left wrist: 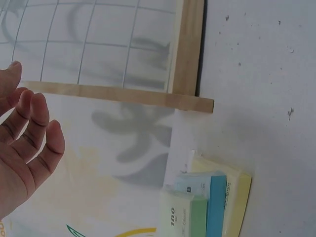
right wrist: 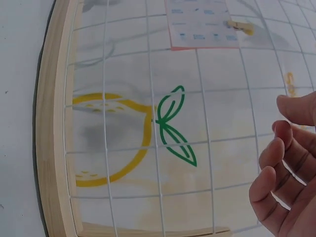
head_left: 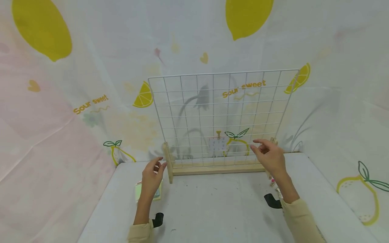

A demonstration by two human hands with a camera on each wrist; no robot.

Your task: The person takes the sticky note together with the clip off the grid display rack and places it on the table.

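Note:
A white wire grid panel [head_left: 213, 101] stands upright in a wooden base [head_left: 218, 169]. A small printed card [head_left: 217, 144] hangs on its lower middle from a yellowish clip [right wrist: 242, 26]. My left hand [head_left: 152, 175] is raised beside the base's left wooden post [head_left: 167, 162], fingers loosely bent and holding nothing. In the left wrist view, the fingers [left wrist: 39, 111] appear apart from the post. My right hand [head_left: 271, 160] hovers before the grid's lower right, thumb and fingers apart, with nothing between them. It partly hides the right post [head_left: 274, 140].
Below my left hand lie stacked paper pads: green [left wrist: 198, 212], blue [left wrist: 217, 200] and yellow [left wrist: 241, 197]. Some small items, one with a pink spot [head_left: 273, 181], sit near my right forearm. A lemon-printed cloth [head_left: 100, 74] hangs behind the white tabletop [head_left: 212, 206].

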